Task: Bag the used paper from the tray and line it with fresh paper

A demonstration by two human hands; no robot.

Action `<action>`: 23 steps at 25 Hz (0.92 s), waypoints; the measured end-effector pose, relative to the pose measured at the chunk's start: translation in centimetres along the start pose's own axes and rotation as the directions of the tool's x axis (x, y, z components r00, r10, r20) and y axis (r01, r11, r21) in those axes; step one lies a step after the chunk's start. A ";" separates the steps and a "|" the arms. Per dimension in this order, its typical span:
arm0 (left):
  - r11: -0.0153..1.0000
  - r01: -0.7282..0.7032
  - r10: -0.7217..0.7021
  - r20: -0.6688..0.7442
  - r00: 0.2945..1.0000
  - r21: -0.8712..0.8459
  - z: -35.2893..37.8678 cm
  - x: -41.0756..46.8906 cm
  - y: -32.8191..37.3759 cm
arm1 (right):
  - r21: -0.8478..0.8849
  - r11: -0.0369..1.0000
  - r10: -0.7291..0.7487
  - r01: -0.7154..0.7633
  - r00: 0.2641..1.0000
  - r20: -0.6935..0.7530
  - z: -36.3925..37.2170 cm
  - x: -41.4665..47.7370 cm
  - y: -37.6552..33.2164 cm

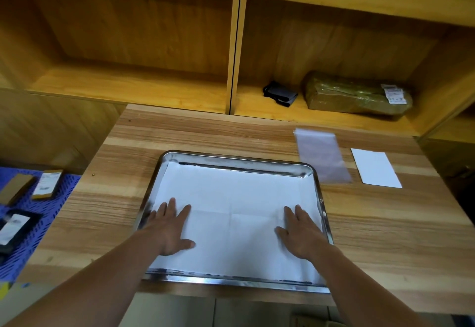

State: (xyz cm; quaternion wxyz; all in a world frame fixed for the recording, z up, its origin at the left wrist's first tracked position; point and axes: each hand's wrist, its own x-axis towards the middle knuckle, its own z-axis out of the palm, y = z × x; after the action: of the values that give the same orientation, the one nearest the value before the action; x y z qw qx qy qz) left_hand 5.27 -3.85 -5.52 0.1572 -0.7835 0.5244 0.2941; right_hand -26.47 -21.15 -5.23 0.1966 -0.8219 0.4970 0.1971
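Observation:
A shiny metal tray lies on the wooden table in front of me. A white sheet of paper covers its floor, with faint fold creases across the middle. My left hand rests flat on the sheet's near left part, fingers spread. On the near right part lies my right hand, also flat with the palm down. Neither hand grips anything. A clear plastic bag lies flat on the table beyond the tray's far right corner. Beside it to the right sits a smaller white paper sheet.
Wooden shelves stand behind the table; one holds a wrapped brown parcel and a small black item. A blue perforated crate with small boxes sits low at the left. Bare table flanks the tray.

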 end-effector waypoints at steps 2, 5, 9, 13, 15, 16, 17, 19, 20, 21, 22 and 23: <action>1.000 0.027 -0.027 -0.002 1.000 0.011 0.5 -0.1 0.1 | -0.032 0.999 -0.004 0.004 1.000 -0.001 0.1 0.4 0.3; 0.998 0.054 -0.054 -0.010 0.999 0.017 0.9 -0.5 0.6 | -0.047 0.999 -0.017 0.016 1.000 -0.013 0.2 0.8 0.6; 0.997 0.072 -0.072 -0.015 0.997 0.010 0.9 -0.5 0.7 | -0.053 0.998 -0.028 0.027 0.999 -0.018 0.2 0.9 0.6; 0.999 0.031 -0.034 -0.090 0.995 -0.024 0.6 -0.7 0.5 | 0.014 1.000 0.027 -0.025 0.985 -0.171 -0.4 0.1 0.5; 0.998 -0.030 0.022 -0.151 0.988 -0.050 0.7 -1.1 0.5 | 0.009 0.998 0.063 -0.063 0.960 -0.271 -0.8 -0.6 0.4; 0.996 -0.058 0.047 -0.155 0.987 -0.062 0.8 -1.2 0.6 | 0.004 0.997 0.075 -0.077 0.962 -0.261 -0.8 -0.9 0.4; 0.995 -0.074 0.064 -0.141 0.988 -0.068 0.9 -1.4 0.7 | -0.004 0.997 0.079 -0.082 0.970 -0.228 -0.8 -1.1 0.3; 0.995 -0.066 0.058 -0.108 0.993 -0.075 0.9 -1.5 1.0 | -0.011 0.996 0.081 -0.084 0.981 -0.176 -0.6 -1.2 0.4; 0.996 -0.050 0.043 -0.102 0.994 -0.075 0.9 -1.5 1.1 | -0.004 0.996 0.084 -0.086 0.982 -0.167 -0.7 -1.2 0.4; 0.997 -0.037 0.030 -0.099 0.995 -0.074 0.7 -1.6 1.1 | 0.009 0.997 0.083 -0.082 0.981 -0.176 -0.7 -1.3 0.4; 0.997 -0.028 0.021 -0.095 0.995 -0.074 0.6 -1.8 1.2 | 0.023 0.997 0.083 -0.080 0.979 -0.185 -0.8 -1.4 0.4; 0.997 -0.022 0.015 -0.091 0.996 -0.072 0.3 -2.0 1.4 | 0.038 0.996 0.082 -0.076 0.977 -0.198 -0.9 -1.6 0.5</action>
State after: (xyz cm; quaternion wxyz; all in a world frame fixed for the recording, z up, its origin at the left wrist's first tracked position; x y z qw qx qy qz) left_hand 3.33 -2.76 -4.42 0.1020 -0.7963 0.5271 0.2788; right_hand -27.47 -20.61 -3.71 0.1504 -0.8140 0.5493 0.1140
